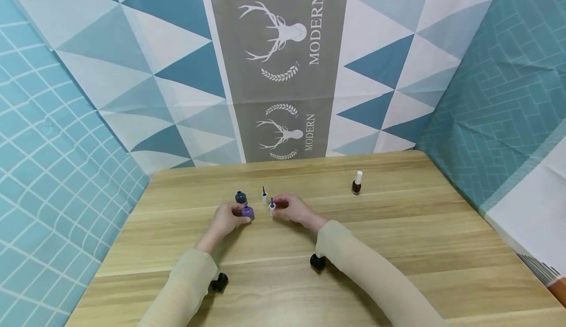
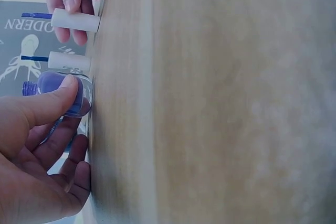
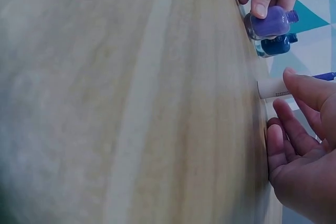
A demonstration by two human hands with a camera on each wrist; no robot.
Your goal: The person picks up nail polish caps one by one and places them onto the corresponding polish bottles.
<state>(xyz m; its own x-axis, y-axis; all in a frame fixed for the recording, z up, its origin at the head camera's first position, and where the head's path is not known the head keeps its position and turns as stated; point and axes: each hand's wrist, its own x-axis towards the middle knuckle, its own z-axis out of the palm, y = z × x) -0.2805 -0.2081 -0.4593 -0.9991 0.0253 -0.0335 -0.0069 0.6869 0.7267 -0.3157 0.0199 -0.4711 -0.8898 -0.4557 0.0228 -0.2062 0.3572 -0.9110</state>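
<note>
My left hand (image 1: pixel 226 219) pinches an open purple nail polish bottle (image 1: pixel 247 212) between thumb and fingers; its threaded neck points up. Just behind that bottle stands a dark blue nail polish bottle (image 1: pixel 240 197), also uncapped. To the right, my right hand (image 1: pixel 294 209) pinches a white nail polish cap (image 1: pixel 272 208) that stands on its end, its purple brush upward. A second white cap (image 1: pixel 264 198) with a dark blue brush stands a little behind it, untouched. The left wrist view shows the thumb (image 2: pixel 65 85) across the purple bottle's front.
A dark nail polish bottle (image 1: pixel 356 185) with its white cap on stands toward the back right of the wooden table (image 1: pixel 398 228). Patterned cloths (image 1: pixel 283 71) rise behind the table and at both sides. Black wrist cameras (image 1: pixel 317 262) sit under the sleeves.
</note>
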